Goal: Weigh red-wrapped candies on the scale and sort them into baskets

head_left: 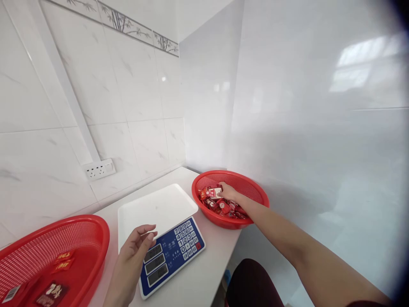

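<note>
My right hand (227, 192) reaches into the round red plastic basket (234, 224) at the far end of the table. Its fingers close on a small red-and-white packet (214, 193), over a heap of red wrapped packets (224, 207). Over the near left side of the digital scale (172, 251) hovers my left hand (136, 247), fingers apart with nothing in them. The scale has a blue keypad panel and a bare white weighing plate (156, 208). Its display digits are too faint to read.
Another red basket (102, 238) stands at the lower left, with a few red and dark red packets (52, 293) in it. A tiled wall with a power socket (99, 169) runs behind the white table (204, 273). A pale wall lies on the right.
</note>
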Available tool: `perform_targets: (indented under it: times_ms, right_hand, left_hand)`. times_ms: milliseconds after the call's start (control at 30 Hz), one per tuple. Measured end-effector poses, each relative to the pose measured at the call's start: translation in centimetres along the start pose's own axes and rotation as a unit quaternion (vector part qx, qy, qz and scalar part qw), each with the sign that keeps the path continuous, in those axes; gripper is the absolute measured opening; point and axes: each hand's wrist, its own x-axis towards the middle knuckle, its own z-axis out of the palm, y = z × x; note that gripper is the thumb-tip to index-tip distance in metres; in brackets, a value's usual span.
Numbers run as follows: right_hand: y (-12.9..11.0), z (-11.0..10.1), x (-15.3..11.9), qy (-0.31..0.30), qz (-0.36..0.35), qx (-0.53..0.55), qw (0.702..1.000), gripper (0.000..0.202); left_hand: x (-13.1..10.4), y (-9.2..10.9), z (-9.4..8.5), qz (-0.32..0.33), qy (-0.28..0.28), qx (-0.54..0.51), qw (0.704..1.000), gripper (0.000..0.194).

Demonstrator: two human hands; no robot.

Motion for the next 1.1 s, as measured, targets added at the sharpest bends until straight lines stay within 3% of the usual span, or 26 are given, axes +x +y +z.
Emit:
perform_targets:
  times_ms: [167, 333, 433, 533, 600, 733, 867, 933, 1100]
  right_hand:
    - [-0.4, -1.6, 0.8, 0.046, -0.018, 0.003, 0.999, 0.021]
    - [-2.2, -3.9, 0.8, 0.114, -0.022, 0.055, 0.992, 0.024]
    - [-4.7, -4.3, 0.1, 0.096, -0.037, 0.122, 0.987, 0.023]
    - [-7.9, -3.2, -1.8, 0.014, -0.077, 0.193, 0.978, 0.024]
    - [-10.3, -1.8, -3.7, -0.09, -0.113, 0.251, 0.957, 0.025]
    - [-14.3, 1.4, -7.7, -0.347, -0.162, 0.351, 0.854, 0.037]
    - [-16.4, 3.9, -9.2, -0.438, -0.162, 0.342, 0.815, 0.043]
    - [-16.9, 4.9, -8.5, -0.423, -0.132, 0.367, 0.818, 0.044]
    - [-17.7, 6.5, -4.7, -0.242, -0.082, 0.363, 0.896, 0.031]
  left_hand:
    - [0.3, -0.5, -0.9, 0.005, 0.003, 0.0, 1.0, 0.039]
    - [0.4, -0.7, -1.6, 0.011, 0.001, -0.017, 1.0, 0.034]
    - [0.2, -0.4, -1.0, 0.001, -0.013, -0.027, 1.0, 0.032]
    - [-0.2, -0.1, 0.0, -0.013, -0.018, -0.063, 0.998, 0.033]
    - [-0.4, 0.1, 0.7, -0.03, -0.022, -0.095, 0.995, 0.04]
    - [-0.8, 0.3, 1.4, -0.051, -0.034, -0.154, 0.986, 0.061]
    - [-0.5, -0.1, 1.2, -0.036, -0.037, -0.177, 0.983, 0.064]
    - [-0.1, -0.3, 0.8, -0.015, 0.002, -0.184, 0.983, 0.06]
    - [1.1, -0.8, -0.8, 0.06, 0.15, -0.196, 0.967, 0.056]
